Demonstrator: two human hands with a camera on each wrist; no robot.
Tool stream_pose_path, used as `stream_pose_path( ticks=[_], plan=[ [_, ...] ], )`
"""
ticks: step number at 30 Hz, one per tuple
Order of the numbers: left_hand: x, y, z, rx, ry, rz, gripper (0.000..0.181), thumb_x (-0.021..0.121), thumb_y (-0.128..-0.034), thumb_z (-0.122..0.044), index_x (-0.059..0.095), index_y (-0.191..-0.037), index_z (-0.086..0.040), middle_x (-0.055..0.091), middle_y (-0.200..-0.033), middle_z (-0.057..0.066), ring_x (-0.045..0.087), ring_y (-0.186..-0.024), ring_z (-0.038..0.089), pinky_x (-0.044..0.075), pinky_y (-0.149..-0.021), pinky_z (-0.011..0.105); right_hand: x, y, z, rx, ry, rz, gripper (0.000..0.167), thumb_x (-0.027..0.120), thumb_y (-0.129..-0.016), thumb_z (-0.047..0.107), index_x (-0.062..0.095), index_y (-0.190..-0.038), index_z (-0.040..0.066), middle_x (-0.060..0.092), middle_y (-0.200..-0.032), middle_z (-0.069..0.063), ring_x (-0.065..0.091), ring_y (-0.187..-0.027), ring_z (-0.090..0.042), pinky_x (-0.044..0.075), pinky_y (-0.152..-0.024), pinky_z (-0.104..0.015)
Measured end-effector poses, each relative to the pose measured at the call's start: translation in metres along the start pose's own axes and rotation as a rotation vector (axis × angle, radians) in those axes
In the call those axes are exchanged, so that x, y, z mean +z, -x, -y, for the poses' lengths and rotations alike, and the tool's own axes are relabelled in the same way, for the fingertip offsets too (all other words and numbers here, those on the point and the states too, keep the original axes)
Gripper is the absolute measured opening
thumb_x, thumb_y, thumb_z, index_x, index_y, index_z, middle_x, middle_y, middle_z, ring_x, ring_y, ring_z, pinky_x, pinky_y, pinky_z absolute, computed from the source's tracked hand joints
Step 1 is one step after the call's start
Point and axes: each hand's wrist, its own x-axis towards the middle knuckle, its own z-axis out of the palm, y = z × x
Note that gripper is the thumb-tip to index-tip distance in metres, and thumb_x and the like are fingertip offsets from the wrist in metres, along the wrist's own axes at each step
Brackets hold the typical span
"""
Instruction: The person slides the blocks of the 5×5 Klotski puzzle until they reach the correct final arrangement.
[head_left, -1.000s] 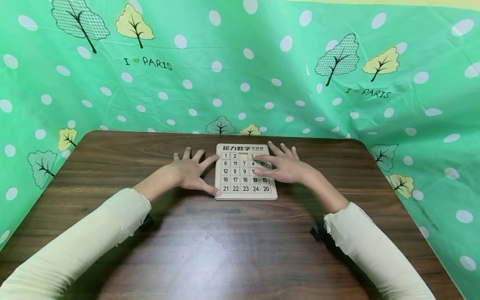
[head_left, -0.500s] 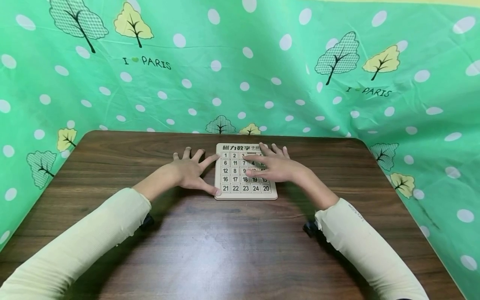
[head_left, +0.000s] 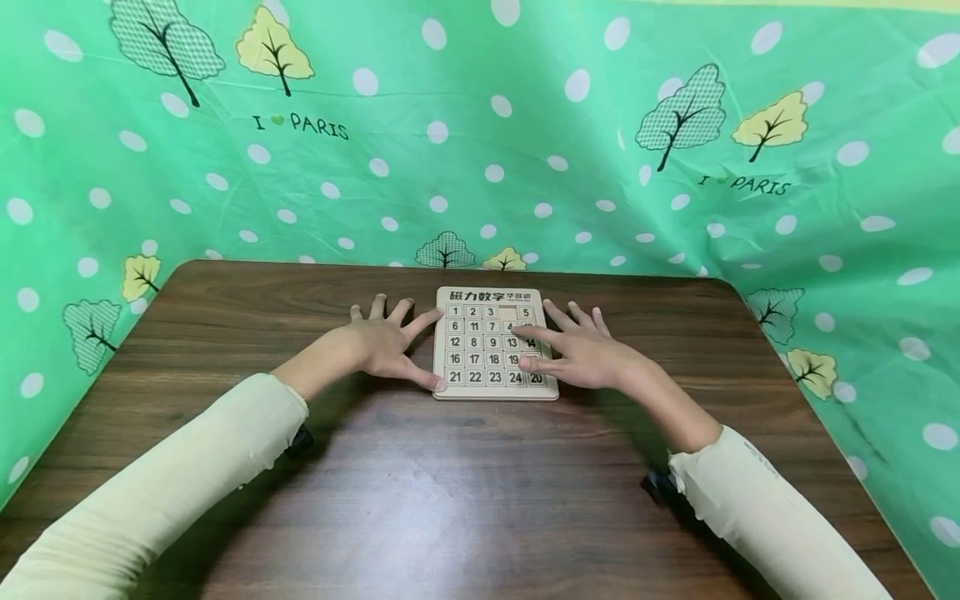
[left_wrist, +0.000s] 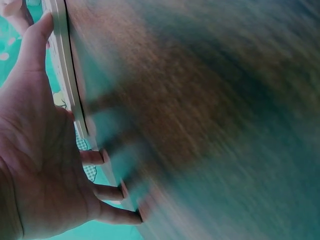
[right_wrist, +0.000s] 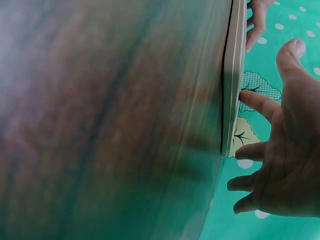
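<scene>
Number board lies flat on the table; left hand, fingers spread, touches its left edge, presumably to steady it; right hand, fingers apart, gripping nothing, extends its index to tile 4, apparently for sliding control

Your head view was bright, with pale glare on the tabletop at lower centre; your wrist views were dimmer, its grain blurred.

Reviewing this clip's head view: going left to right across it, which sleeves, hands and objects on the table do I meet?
Left sleeve → left hand → number puzzle → right hand → right sleeve.
</scene>
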Motion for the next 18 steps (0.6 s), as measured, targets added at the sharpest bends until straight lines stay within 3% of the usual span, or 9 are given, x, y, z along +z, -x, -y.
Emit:
stream_pose_path(
  ticks=[12,18],
  plan=[
    [0.000,-0.001,0.000,0.000,0.011,0.024,0.132,0.065,-0.0829,-0.099,-0.004,-0.181,-0.046,-0.002,-0.191,0.022,-0.007,-0.170,0.068,0.007,-0.127,0.093,-0.007,-0.021,0.004,0.079,0.011,0.028,0.072,0.046,-0.112,0.075,0.041,-0.175,0.041,0.005,-0.190,-0.025,0.000,-0.171,-0.066,-0.007,-0.133,-0.085],
    [-0.002,-0.002,0.000,-0.001,0.008,0.020,0.133,0.065,-0.0820,-0.100,-0.004,-0.181,-0.046,-0.002,-0.191,0.022,-0.006,-0.170,0.068,0.007,-0.127,0.093,-0.011,-0.022,0.004,0.054,0.002,0.020,0.071,0.045,-0.113,0.074,0.040,-0.176,0.041,0.005,-0.190,-0.026,0.000,-0.171,-0.067,-0.006,-0.133,-0.085]
  ],
)
